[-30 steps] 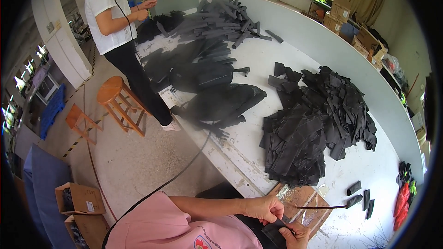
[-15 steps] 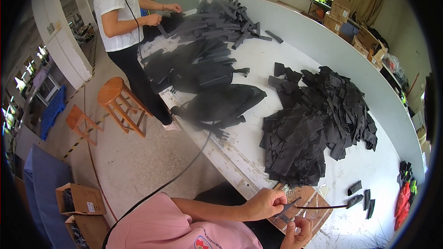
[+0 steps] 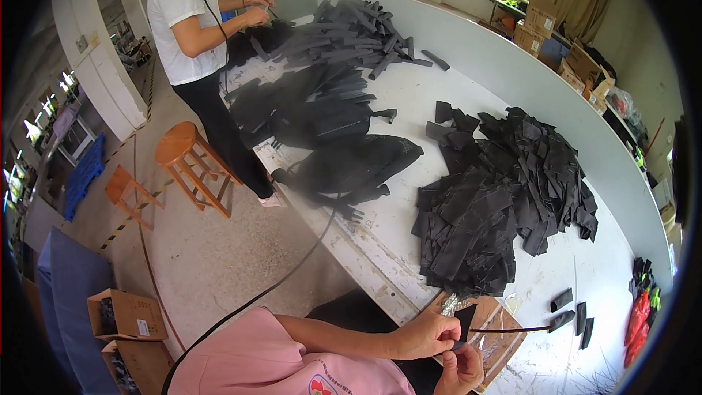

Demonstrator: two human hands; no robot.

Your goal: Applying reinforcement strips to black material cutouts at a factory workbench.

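Hands (image 3: pixel 426 336) close, black fabric (image 3: pixel 465 317) between (pinched)

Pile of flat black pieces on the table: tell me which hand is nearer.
Left. In this view, the left hand is just below the pile; the right hand is lower, farther away.

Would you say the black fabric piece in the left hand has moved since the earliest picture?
Yes: the black fabric piece has moved up and rightward in view, now close to the left end of the thin brown rod.
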